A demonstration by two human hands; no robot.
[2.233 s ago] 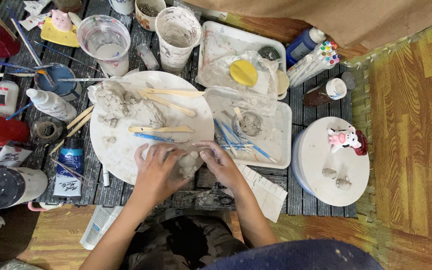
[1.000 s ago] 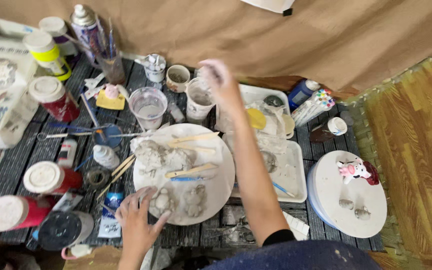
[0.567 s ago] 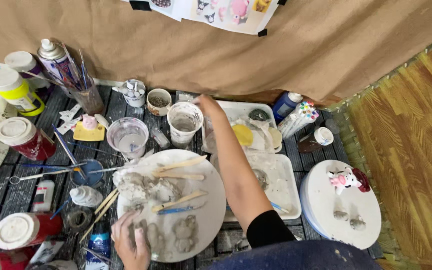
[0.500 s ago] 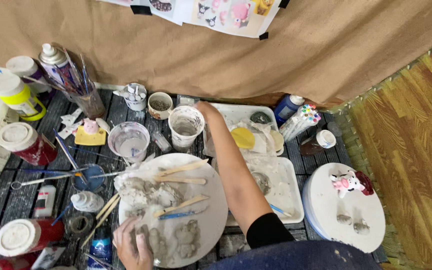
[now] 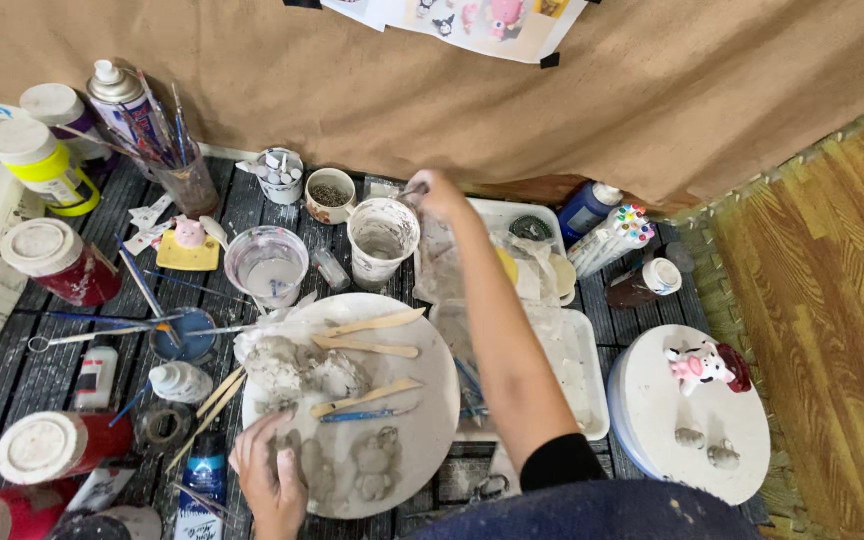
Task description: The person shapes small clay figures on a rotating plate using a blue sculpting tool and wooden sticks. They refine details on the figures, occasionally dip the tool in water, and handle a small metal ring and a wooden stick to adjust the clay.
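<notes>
Just behind the white cup (image 5: 383, 240), the right hand (image 5: 439, 196) has now arrived, after it left the round board (image 5: 432, 400) where both hands worked the clay a moment before; it pinches a thin tool whose tip I cannot make out. Left behind on the board, the left hand (image 5: 270, 475) lies flat with spread fingers on the flat grey clay shapes (image 5: 352, 465), keeping them down. These look wet and soft, pale grey, one roughly bear-shaped.
</notes>
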